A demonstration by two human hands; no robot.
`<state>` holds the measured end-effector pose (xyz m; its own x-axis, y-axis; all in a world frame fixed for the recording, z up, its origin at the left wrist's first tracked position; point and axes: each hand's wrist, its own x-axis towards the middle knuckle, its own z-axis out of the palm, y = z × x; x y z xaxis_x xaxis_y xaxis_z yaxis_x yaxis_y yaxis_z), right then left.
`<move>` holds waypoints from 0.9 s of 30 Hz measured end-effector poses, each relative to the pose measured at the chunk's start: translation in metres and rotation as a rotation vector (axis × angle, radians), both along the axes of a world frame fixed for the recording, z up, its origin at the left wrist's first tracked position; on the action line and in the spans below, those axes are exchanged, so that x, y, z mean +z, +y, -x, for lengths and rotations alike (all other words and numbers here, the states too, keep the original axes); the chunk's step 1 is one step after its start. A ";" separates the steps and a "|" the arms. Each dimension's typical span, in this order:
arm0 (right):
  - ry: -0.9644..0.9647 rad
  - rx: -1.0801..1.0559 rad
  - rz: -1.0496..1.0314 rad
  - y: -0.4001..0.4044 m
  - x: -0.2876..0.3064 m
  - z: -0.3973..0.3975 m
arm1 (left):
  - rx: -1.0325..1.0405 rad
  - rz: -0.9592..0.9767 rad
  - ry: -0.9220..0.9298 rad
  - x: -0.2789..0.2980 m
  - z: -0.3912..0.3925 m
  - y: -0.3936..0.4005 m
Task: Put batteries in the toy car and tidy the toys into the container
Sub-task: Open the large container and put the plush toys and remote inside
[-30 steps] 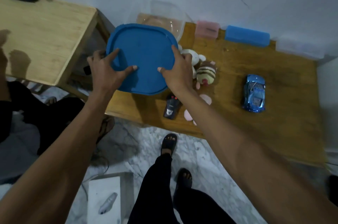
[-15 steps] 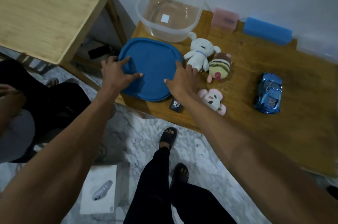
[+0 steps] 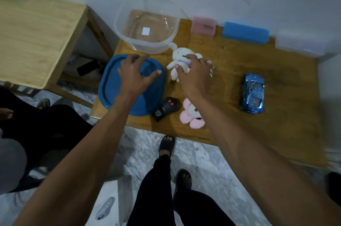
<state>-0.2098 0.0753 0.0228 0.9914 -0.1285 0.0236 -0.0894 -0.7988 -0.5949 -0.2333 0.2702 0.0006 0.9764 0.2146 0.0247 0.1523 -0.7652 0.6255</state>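
Observation:
The clear plastic container (image 3: 147, 45) stands open at the table's back left. Its blue lid (image 3: 110, 85) lies flat in front of it, with my left hand (image 3: 135, 76) spread above it, fingers apart. My right hand (image 3: 193, 74) closes on the white plush bunny (image 3: 178, 58); a striped plush behind it is mostly hidden by this hand. A pink plush (image 3: 191, 117) and a black remote control (image 3: 166, 108) lie near the front edge. The blue toy car (image 3: 252, 93) rests on the table to the right.
A pink box (image 3: 203, 25), a blue box (image 3: 245, 32) and a clear box (image 3: 299, 45) line the wall. A lighter wooden table (image 3: 36, 37) stands to the left. My legs and a white box (image 3: 108, 205) are on the marble floor below.
The blue lid came down flat onto the table and both hands let go of it. My right hand moved right onto the white bunny.

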 end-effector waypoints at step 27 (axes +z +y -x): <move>-0.029 -0.024 -0.608 -0.065 0.059 -0.069 | -0.260 0.429 -0.226 0.071 -0.095 -0.079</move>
<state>-0.1404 0.0104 0.0818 0.9881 -0.1496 -0.0344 -0.0805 -0.3135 -0.9462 -0.1388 0.1915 0.0717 0.9792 0.0035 0.2030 -0.1819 -0.4288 0.8849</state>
